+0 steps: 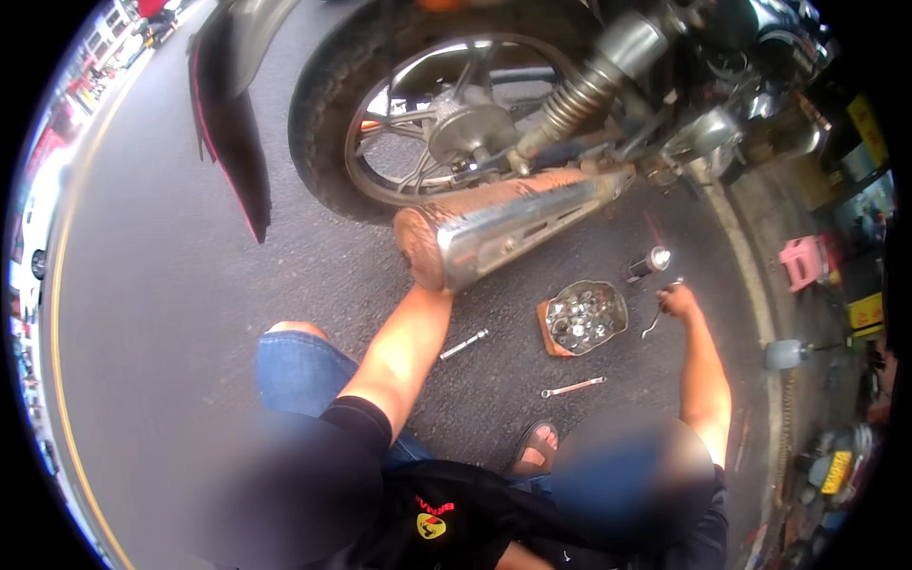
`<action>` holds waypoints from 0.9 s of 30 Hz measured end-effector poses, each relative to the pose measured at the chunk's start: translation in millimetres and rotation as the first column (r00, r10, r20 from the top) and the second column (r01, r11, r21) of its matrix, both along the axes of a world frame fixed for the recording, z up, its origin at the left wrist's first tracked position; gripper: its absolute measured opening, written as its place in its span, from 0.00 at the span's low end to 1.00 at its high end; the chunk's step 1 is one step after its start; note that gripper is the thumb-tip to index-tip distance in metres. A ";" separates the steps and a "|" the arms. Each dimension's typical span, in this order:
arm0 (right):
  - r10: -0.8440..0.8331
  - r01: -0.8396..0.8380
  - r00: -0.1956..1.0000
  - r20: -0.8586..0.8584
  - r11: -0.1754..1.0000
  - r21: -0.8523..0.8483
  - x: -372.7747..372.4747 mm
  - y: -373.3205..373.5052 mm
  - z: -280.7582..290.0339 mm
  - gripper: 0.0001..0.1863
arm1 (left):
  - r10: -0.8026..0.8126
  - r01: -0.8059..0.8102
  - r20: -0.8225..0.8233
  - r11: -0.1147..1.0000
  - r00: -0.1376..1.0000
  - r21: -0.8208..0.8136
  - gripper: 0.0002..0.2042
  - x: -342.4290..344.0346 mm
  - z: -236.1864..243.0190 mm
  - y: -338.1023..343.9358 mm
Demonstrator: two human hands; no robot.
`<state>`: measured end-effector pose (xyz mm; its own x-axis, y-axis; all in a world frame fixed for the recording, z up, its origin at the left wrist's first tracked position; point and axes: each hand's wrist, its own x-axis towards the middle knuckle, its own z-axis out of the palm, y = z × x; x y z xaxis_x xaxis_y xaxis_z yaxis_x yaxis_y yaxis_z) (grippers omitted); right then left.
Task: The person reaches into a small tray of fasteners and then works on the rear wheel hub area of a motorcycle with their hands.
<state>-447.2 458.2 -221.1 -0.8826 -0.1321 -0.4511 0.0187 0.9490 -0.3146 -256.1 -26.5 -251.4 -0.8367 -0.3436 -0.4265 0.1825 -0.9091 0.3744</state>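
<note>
Right hand (pixel 676 302) closed on a metal wrench (pixel 651 328), just beside the hardware tub (pixel 624 313) on the asphalt (pixel 494 408). Left forearm (pixel 404 347) reaches the muffler's (pixel 513 228) rear end; left hand's grip, can't tell (obscured there). Spanner (pixel 574 387) lies below the tub.

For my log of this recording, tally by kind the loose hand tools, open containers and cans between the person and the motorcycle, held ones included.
Hand tools: 3 (silver bar-shaped tool, double-ended wrench, thin tool in the right hand)
Open container of small metal parts: 1
Can: 1
Total: 5
</note>
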 end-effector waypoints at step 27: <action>-0.062 -0.075 0.984 -0.165 0.697 -0.714 76.1 -382.3 -12.0 0.21 | 0.149 -0.028 -0.262 0.910 0.954 0.413 0.14 -9.2 13.3 -62.0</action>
